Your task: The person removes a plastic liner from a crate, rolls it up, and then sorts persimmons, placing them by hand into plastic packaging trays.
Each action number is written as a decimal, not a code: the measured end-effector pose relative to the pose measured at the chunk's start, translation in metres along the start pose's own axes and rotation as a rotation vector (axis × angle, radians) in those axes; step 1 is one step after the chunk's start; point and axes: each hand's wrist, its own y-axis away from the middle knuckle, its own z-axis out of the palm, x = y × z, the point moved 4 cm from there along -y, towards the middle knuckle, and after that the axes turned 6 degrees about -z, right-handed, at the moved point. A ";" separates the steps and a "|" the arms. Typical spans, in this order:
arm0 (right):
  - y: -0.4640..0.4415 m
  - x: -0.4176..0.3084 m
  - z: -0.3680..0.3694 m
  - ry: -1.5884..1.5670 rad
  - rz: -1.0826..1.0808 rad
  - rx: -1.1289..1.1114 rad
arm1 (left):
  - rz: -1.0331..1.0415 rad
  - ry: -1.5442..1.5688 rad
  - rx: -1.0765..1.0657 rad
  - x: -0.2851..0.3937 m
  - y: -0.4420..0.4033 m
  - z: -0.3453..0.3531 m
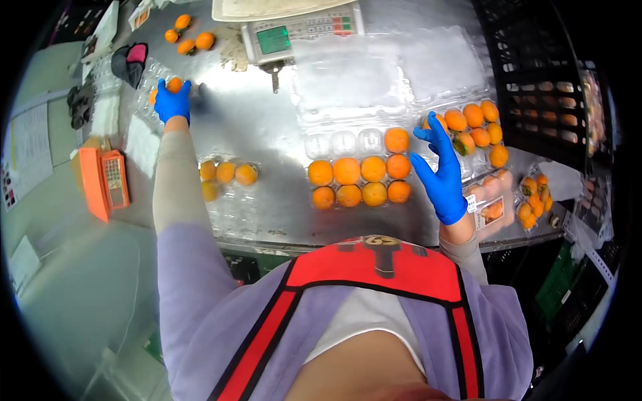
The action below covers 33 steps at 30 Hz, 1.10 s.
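Note:
My left hand (172, 103), in a blue glove, reaches out at the far left. Its thumb and finger are closed around a round orange fruit (174, 85), with another beside it over a clear plastic tray. The palm side is hidden. My right hand (441, 177), also gloved in blue, has its fingers apart and holds nothing. It hovers between two clear clamshell packs. The middle pack's tray (344, 143) has two full rows of orange fruit (346, 171), plus one fruit in its back row. To the right, another open pack holds several fruits (473, 115), some with green leaves.
A weighing scale (301, 37) stands at the back. Loose fruits (187, 47) lie back left. A partly filled clear tray (231, 200) sits front left, near an orange device with keys (103, 184). A black crate (535, 80) and a labelled pack (490, 207) are right.

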 end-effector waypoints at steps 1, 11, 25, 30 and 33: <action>0.002 0.004 -0.005 0.008 -0.003 0.003 | 0.095 0.053 0.014 0.003 0.004 0.007; 0.020 0.019 -0.024 -0.006 0.016 0.013 | 0.879 0.696 -0.422 0.174 0.304 -0.037; 0.052 0.007 -0.026 -0.073 0.008 -0.044 | 1.166 0.145 -0.532 0.227 0.364 0.018; 0.053 0.008 -0.027 -0.044 -0.018 -0.064 | 1.155 0.182 -0.578 0.224 0.359 0.011; 0.049 0.003 -0.024 -0.086 0.014 -0.076 | 1.000 0.474 -0.620 0.211 0.347 -0.021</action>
